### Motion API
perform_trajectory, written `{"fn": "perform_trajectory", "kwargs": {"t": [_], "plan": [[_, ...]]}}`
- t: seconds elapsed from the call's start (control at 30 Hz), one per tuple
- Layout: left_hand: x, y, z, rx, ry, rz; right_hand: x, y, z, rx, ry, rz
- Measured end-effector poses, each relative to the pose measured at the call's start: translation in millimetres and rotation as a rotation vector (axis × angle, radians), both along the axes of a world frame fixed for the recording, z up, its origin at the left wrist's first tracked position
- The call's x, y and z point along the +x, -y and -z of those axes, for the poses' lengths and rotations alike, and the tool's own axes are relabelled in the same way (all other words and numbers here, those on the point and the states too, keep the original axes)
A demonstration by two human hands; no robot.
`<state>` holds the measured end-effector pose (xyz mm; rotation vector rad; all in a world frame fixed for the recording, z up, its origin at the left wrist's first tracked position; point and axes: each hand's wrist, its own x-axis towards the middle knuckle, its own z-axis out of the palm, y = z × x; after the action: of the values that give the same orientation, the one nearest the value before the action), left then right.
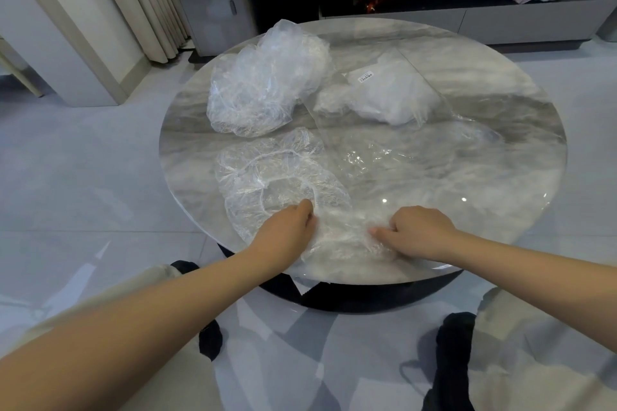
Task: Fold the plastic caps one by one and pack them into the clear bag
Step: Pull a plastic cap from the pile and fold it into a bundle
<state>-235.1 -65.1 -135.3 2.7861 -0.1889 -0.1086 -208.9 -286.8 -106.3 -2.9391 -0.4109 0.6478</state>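
At the near edge of the round grey marble-patterned table (500,103), the left hand (287,230) and right hand (417,230) each pinch with curled fingers one end of a crumpled clear plastic cap (344,237), probably stretching it flat for folding. Another elastic-rimmed cap (267,173) lies just beyond the left hand, unfolded ones heaped (263,87) toward the far-left edge. The clear bag (394,93), already part filled, waits at the far-right side, its mouth seemingly toward the hands.

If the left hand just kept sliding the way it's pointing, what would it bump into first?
The left hand points up and to the right across the table. It would first run over the spread plastic cap next to it, then probably the flat clear bag; depth is hard to judge.
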Motion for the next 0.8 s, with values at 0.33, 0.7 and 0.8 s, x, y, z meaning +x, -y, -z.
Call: {"fn": "perform_trajectory", "kwargs": {"t": [0.33,0.7,0.8], "plan": [[11,1,-8,0.439,0.278,0.177,-1,-1,7,0.319,0.003,0.049],[-33,31,-15,0.108,0.148,0.357,-25,1,-6,0.638,-0.178,0.303],[-42,29,-12,0.067,-0.043,0.351,-37,-3,-12,0.651,-0.220,0.253]]}}
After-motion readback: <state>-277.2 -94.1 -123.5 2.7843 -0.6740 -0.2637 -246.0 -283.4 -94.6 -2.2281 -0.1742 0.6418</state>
